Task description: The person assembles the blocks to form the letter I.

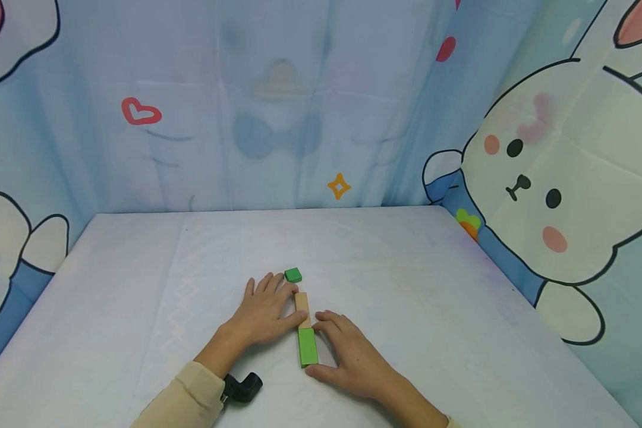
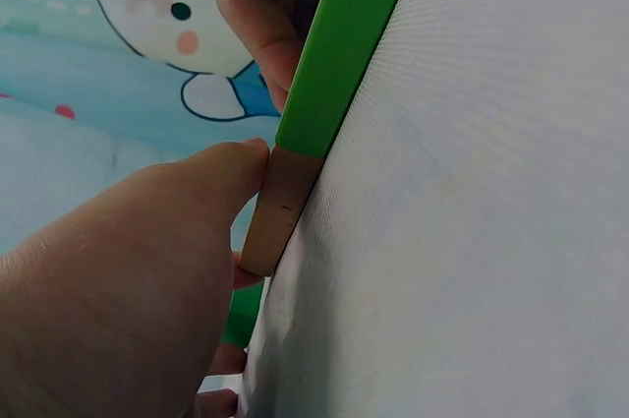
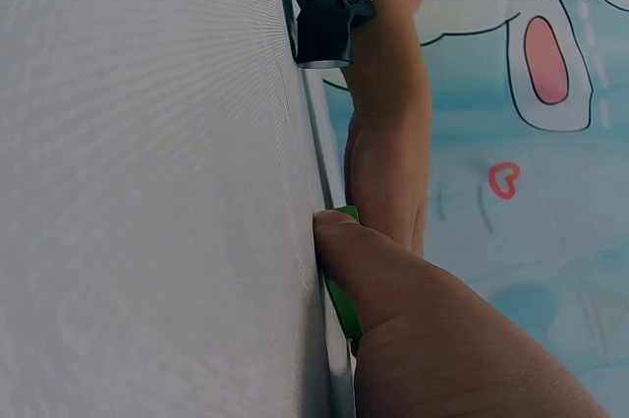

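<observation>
A plain wooden block [image 1: 302, 303] and a bright green block [image 1: 307, 348] lie end to end on the white tabletop, the green one nearer. My left hand [image 1: 264, 312] holds the wooden block from the left, thumb near the joint and index finger at its far end. From the right, my right hand [image 1: 353, 359] grips the green block between thumb and fingers. Just beyond the left fingertips lies a smaller green block [image 1: 293, 274]. In the left wrist view the ends of the wooden block [image 2: 282, 207] and green block [image 2: 344, 54] meet. The right wrist view shows the right thumb [image 3: 364, 256] across the green block's end.
A white cloth covers the table [image 1: 433, 285]. Behind it hangs a light blue curtain [image 1: 192, 160] with cartoon rabbits. A black camera [image 1: 243, 387] is strapped to my left wrist, below the beige sleeve [image 1: 187, 395].
</observation>
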`<state>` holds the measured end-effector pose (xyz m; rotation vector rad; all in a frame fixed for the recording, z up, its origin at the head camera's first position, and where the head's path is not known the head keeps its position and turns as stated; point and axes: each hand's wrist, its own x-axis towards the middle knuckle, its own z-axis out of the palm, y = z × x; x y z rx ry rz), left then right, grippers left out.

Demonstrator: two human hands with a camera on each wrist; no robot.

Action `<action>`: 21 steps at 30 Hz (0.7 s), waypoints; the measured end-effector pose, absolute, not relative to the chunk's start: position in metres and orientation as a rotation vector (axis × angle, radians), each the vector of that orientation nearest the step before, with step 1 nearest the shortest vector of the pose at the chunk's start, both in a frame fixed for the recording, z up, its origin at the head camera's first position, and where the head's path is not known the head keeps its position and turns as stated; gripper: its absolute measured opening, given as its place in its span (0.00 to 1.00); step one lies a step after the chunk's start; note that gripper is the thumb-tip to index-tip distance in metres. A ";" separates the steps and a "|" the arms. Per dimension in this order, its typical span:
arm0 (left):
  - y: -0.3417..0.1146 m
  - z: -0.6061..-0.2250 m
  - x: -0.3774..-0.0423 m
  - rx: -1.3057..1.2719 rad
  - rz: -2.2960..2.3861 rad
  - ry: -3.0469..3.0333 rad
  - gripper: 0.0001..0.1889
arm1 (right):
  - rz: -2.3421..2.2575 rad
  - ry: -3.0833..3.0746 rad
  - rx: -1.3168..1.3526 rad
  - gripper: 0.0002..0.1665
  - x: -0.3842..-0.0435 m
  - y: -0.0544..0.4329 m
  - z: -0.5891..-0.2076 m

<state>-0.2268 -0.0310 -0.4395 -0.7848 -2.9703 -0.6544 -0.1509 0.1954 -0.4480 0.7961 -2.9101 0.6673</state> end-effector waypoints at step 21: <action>-0.029 -0.441 -0.227 -0.774 -0.650 -2.967 0.29 | 0.675 -2.930 0.779 0.36 -0.151 0.196 -0.448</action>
